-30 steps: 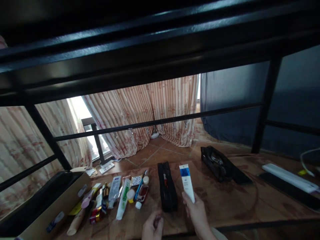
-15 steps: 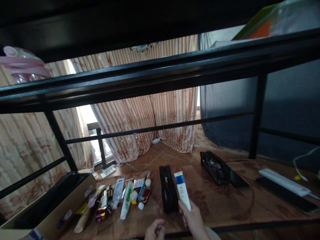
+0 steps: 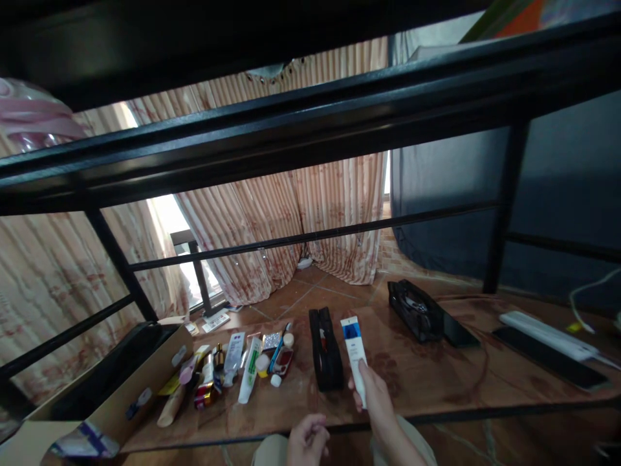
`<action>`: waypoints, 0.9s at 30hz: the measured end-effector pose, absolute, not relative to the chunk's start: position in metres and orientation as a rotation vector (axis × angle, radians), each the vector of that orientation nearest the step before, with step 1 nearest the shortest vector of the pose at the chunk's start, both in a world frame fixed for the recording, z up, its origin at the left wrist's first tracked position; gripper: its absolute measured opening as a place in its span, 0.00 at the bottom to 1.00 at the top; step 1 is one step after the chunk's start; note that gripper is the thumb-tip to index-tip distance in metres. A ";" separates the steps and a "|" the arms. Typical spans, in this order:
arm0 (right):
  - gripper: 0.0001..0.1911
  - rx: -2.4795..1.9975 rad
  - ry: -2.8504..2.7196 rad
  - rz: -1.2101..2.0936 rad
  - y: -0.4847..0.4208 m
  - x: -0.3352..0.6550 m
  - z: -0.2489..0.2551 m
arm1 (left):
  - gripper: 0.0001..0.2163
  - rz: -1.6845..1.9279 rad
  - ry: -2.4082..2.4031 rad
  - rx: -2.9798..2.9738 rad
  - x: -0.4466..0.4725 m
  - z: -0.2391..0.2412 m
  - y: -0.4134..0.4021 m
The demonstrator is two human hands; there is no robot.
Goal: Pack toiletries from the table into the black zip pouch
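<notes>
My right hand (image 3: pixel 376 402) grips the lower end of a white tube with a blue band (image 3: pixel 354 353) and holds it over the brown table (image 3: pixel 436 382), just right of a narrow black pouch (image 3: pixel 325 358) that lies open. Near the table's front edge, my left hand (image 3: pixel 307 441) is curled loosely, and I see nothing in it. Left of the pouch lies a cluster of small toiletries (image 3: pixel 242 370): tubes, little bottles and caps.
A cardboard box (image 3: pixel 121 398) holding a black item stands at the left end. A black case (image 3: pixel 418 310), a dark flat device (image 3: pixel 538 349) and a white bar (image 3: pixel 550 334) lie to the right. Black metal rails (image 3: pixel 301 139) cross overhead and behind; curtains hang beyond.
The view has tilted and drawn back a little. My right hand has lowered the tube slightly nearer the pouch. My left hand has slid back toward the front edge.
</notes>
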State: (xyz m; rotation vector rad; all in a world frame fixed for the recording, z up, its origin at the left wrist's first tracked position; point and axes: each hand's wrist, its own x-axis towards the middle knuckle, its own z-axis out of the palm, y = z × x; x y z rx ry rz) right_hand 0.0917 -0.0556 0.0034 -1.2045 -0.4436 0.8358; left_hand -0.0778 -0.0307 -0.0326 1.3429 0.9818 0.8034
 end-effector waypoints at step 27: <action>0.28 -1.371 -0.452 0.614 -0.057 0.072 0.017 | 0.14 1.030 0.913 1.331 -0.079 -0.019 -0.023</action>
